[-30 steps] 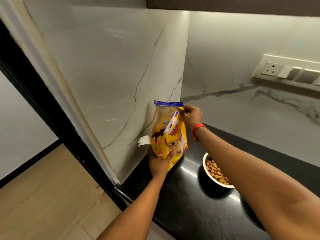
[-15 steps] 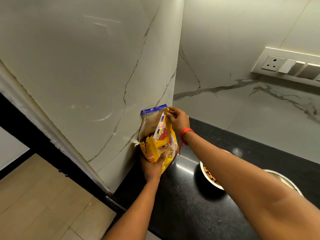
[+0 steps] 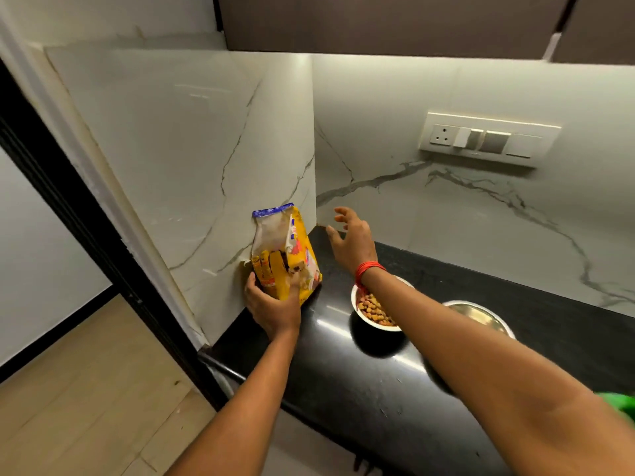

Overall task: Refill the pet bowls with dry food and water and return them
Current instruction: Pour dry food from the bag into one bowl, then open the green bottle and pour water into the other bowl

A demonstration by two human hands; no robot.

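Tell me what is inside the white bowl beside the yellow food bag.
The white bowl holds brown dry kibble. The right forearm crosses over its right side, hiding that part of the inside; the floor under the kibble is covered too.

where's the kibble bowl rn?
Head view, centre: the white round bowl of brown kibble sits on the black countertop, between the yellow dry-food bag (left) and the round steel bowl (right), partly under the right forearm.
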